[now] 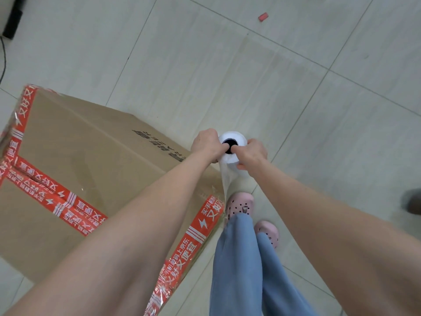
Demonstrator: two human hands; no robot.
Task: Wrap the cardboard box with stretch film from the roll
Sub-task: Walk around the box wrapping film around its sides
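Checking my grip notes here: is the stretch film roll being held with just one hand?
No, the left hand and the right hand both grip the upper end of the stretch film roll.

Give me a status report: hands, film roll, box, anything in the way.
Both gripping: left hand, right hand on the film roll. Roll upright beside cardboard box corner, film trailing down toward it. Nearby: pink shoe at that corner.
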